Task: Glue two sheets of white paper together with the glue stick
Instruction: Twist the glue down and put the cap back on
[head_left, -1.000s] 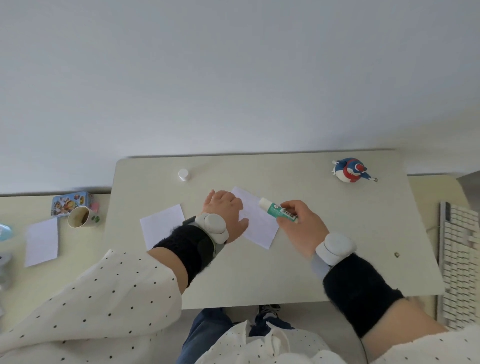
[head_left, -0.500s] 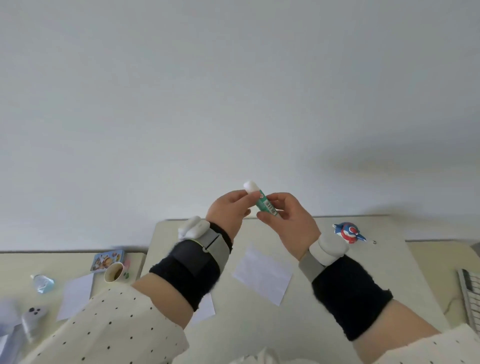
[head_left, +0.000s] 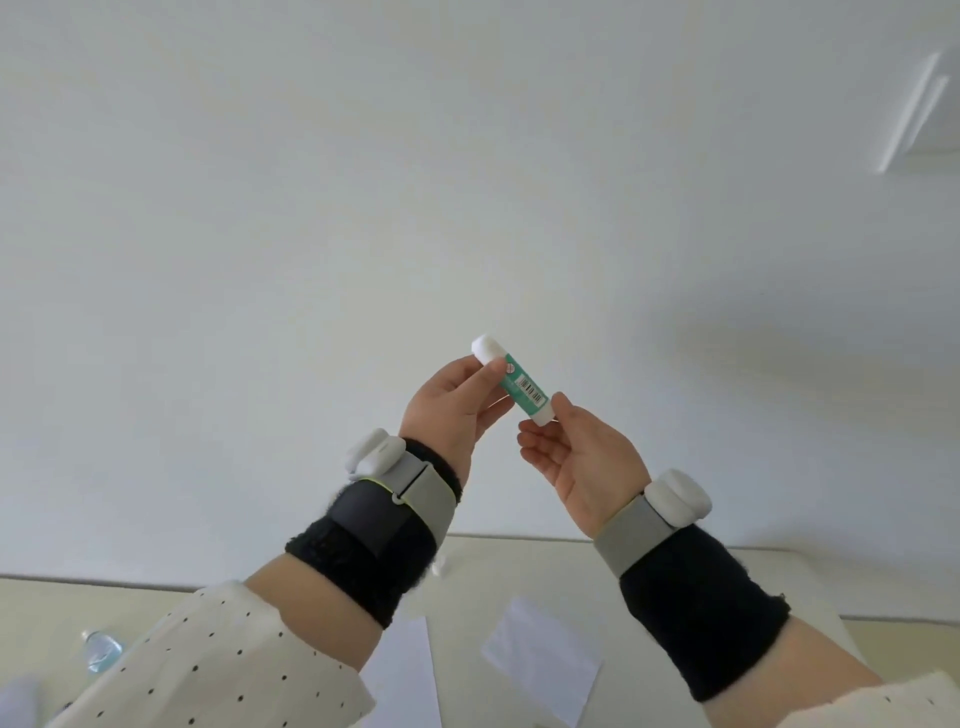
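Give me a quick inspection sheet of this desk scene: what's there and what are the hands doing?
Surface: pale cream table, only its far part in view.
Job's things: glue stick, green label, white ends, held up in the air; two sheets of white paper, right sheet and left sheet, lying flat and apart on the table.
Clutter: small clear bottle at far left.
Hands: left hand pinches the glue stick's upper part; right hand has its fingers at the lower end.
Cables: nothing seen.
Surroundings: plain white wall.
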